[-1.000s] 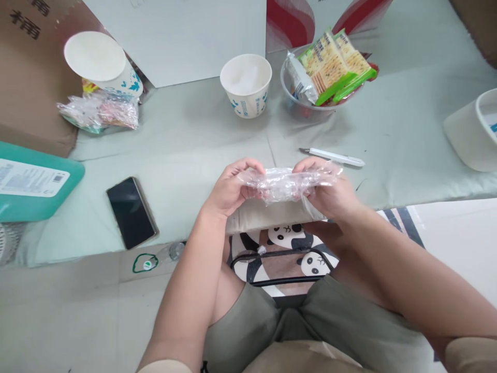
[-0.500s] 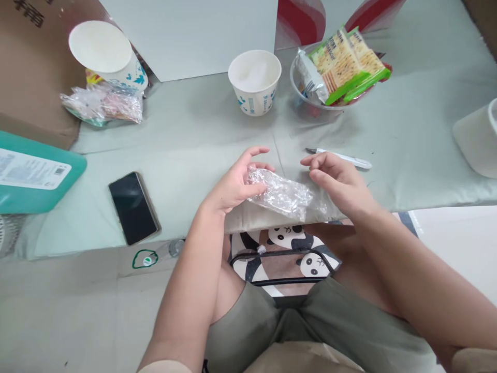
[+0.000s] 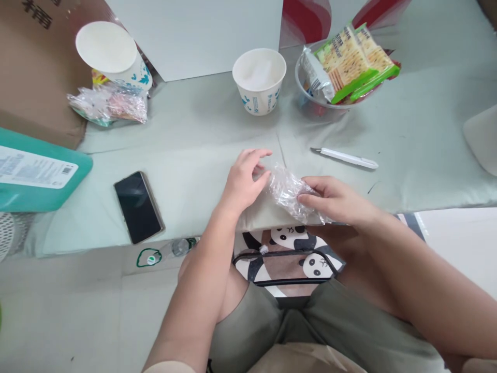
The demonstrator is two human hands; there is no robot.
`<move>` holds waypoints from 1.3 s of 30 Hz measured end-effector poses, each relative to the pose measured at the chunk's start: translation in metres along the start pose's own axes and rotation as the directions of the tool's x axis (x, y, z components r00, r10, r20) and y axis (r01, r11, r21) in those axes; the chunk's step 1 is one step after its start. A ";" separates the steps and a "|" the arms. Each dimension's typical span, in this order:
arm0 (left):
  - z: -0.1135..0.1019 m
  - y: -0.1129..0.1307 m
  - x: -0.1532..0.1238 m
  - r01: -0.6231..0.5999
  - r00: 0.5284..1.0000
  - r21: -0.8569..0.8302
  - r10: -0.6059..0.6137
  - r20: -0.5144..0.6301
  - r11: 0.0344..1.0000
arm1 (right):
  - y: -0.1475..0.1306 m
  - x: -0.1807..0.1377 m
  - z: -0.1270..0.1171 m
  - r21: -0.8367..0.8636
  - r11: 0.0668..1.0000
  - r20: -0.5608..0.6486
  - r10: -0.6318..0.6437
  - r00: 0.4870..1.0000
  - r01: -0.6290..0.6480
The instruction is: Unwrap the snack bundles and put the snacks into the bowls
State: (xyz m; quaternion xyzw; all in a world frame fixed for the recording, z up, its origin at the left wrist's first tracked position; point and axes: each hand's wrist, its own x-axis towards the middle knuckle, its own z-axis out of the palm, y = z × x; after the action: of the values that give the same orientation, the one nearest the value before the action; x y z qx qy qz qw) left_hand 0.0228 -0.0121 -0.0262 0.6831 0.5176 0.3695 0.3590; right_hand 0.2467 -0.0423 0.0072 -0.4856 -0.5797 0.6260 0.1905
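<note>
A crumpled clear plastic wrapper [image 3: 288, 190] is at the front edge of the cloth-covered table [image 3: 198, 171]. My right hand [image 3: 336, 198] pinches its right end between thumb and fingers. Just left of the wrapper is my left hand [image 3: 248, 178], with thumb and fingers apart and nothing held between them. Beyond my right hand lies a white craft knife [image 3: 345, 157], its dark blade pointing left. A paper cup [image 3: 259, 98] with blue print stands farther back, something white inside it.
Right of the cup, a clear bowl [image 3: 322, 110] holds biscuit packets [image 3: 345, 62]. A phone [image 3: 139, 207] lies at left, near a green container [image 3: 42, 173]. A paper bucket [image 3: 106, 46] and crinkled wrappers [image 3: 112, 106] sit at back left. A white container [image 3: 483, 140] stands far right.
The wrapper has passed from my left hand to my right, which came down and closed on it. My left hand has let go. The view has shifted slightly.
</note>
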 end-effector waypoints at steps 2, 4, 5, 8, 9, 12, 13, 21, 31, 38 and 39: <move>0.005 0.003 -0.001 -0.158 0.973 0.128 0.176 -0.148 0.979 | 0.001 0.003 0.000 -0.005 0.999 -0.075 -0.034 0.997 0.033; 0.011 0.009 -0.003 -0.278 0.943 0.153 0.300 -0.145 0.948 | 0.002 0.006 0.001 -0.002 0.997 -0.128 -0.071 0.989 0.072; 0.013 0.011 -0.004 -0.317 0.940 0.130 0.329 -0.087 0.940 | 0.002 0.006 0.002 0.007 0.995 -0.145 -0.095 0.985 0.097; 0.019 0.016 -0.005 -0.263 0.952 -0.003 0.260 0.159 0.965 | 0.002 0.007 0.004 0.072 0.979 -0.163 -0.177 0.971 0.190; 0.020 0.017 -0.005 -0.188 0.954 -0.055 0.195 0.227 0.981 | 0.002 0.007 0.005 0.099 0.971 -0.161 -0.202 0.966 0.219; 0.021 0.016 -0.003 0.037 0.956 -0.176 0.016 0.293 0.984 | 0.004 0.008 0.007 0.147 0.950 -0.155 -0.253 0.955 0.275; 0.021 0.015 -0.001 0.081 0.961 -0.208 -0.021 0.274 0.975 | 0.006 0.009 0.007 0.141 0.949 -0.172 -0.256 0.951 0.281; 0.014 0.012 0.003 0.257 0.945 -0.388 -0.146 0.294 0.885 | 0.030 0.018 0.003 -0.036 0.947 -0.453 -0.300 0.839 0.319; -0.021 0.008 -0.002 0.331 0.944 -0.400 -0.291 0.159 0.855 | -0.055 0.052 -0.008 -0.384 0.906 -0.503 -0.365 0.784 0.177; -0.022 0.005 0.004 0.324 0.945 -0.447 -0.307 0.113 0.833 | -0.153 0.151 -0.041 -0.690 0.723 -0.494 -0.448 0.745 -0.022; -0.021 0.005 0.004 0.329 0.943 -0.454 -0.312 0.114 0.828 | -0.158 0.163 -0.041 -0.679 0.730 -0.484 -0.364 0.796 -0.079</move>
State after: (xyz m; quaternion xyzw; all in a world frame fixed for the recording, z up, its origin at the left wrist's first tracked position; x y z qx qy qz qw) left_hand 0.0076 -0.0067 -0.0109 0.4863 0.5143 0.4054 0.5785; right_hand 0.1555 0.1507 0.0940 -0.6405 -0.7136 0.1757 0.2228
